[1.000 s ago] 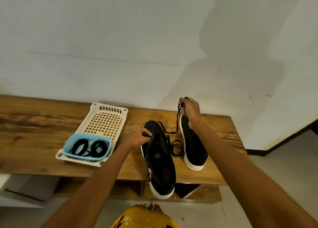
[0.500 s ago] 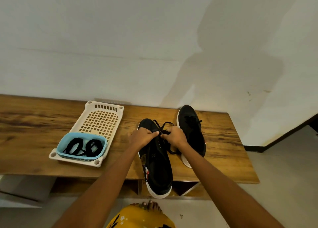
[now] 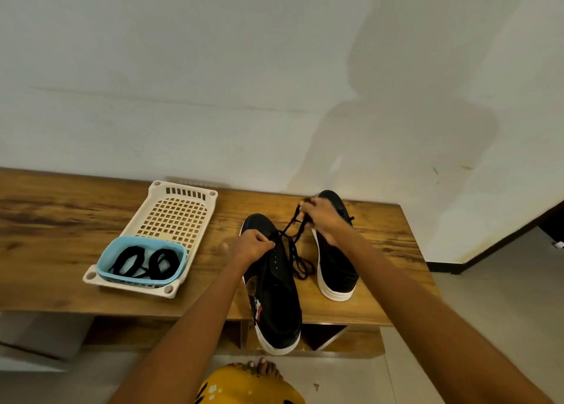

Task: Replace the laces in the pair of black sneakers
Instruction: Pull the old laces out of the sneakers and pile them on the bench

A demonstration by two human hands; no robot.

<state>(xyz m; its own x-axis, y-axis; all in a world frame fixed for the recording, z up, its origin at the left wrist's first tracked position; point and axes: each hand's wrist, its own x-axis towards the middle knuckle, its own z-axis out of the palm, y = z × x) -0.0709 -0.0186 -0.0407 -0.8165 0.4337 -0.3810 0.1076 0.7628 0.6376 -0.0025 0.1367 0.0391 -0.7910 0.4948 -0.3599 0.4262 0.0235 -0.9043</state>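
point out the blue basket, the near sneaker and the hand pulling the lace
blue basket (image 3: 105,263): head view, left rim
near sneaker (image 3: 279,306): head view, black upper by the heel
right hand (image 3: 320,220): head view, back of the hand

Two black canvas sneakers with white rubber soles lie side by side, toes away. Left black sneaker (image 3: 274,284), heel past the near edge, sits under the left-hand grip at its eyelets. Thin black lace (image 3: 294,239) runs up from it to the right-hand pinch, slack looped between shoes. Right black sneaker (image 3: 335,266) lies just below that pinch.
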